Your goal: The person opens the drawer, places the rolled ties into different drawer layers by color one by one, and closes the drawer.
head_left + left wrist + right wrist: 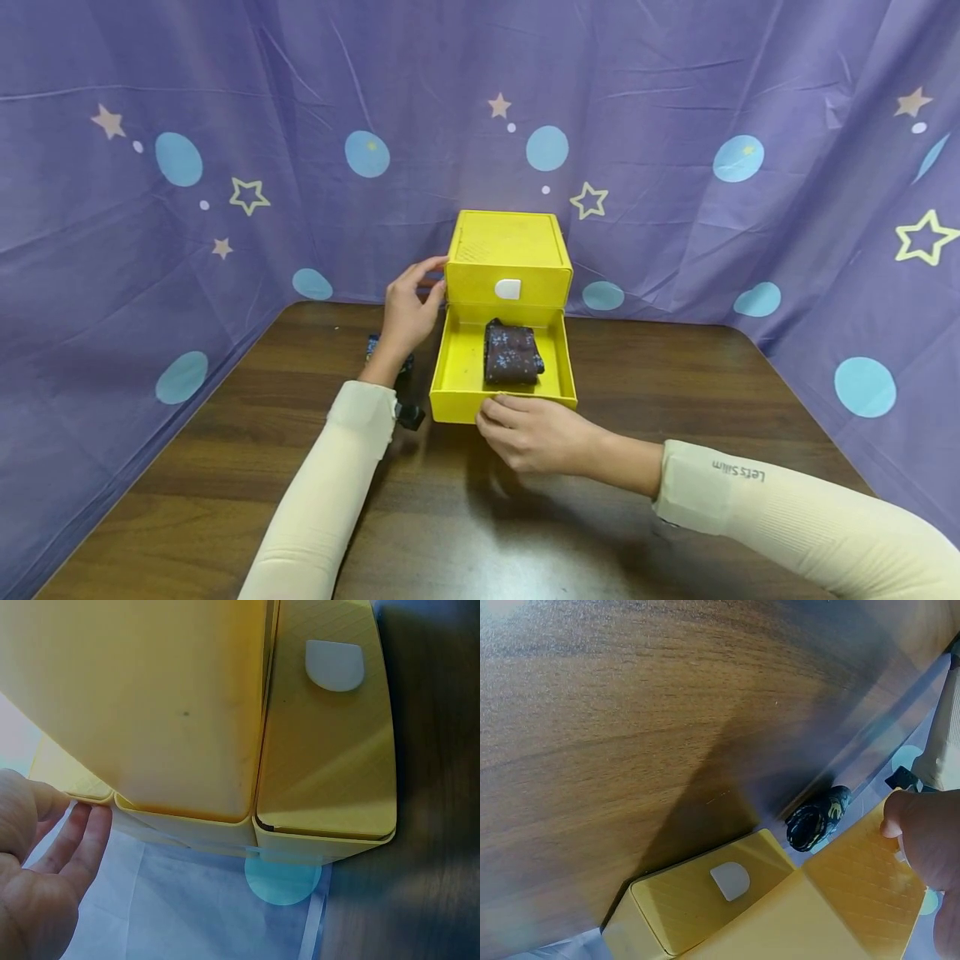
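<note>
A yellow drawer box (517,237) stands on the table with its middle drawer (453,407) pulled out. In that drawer lies a folded dark cloth (512,354) with small light-blue flowers. My right hand (536,435) is at the drawer's front and grips it, the thumb (892,814) against the front panel in the right wrist view. My left hand (411,308) touches the upper left side of the box with fairly straight fingers (88,851), near the top drawer's front corner. The closed bottom drawer (330,750) shows its white tab in the left wrist view.
A rolled dark patterned cloth (817,817) lies on the table left of the box, partly behind my left forearm in the head view. The brown wooden table (675,400) meets a purple curtain (637,67) at the back and sides.
</note>
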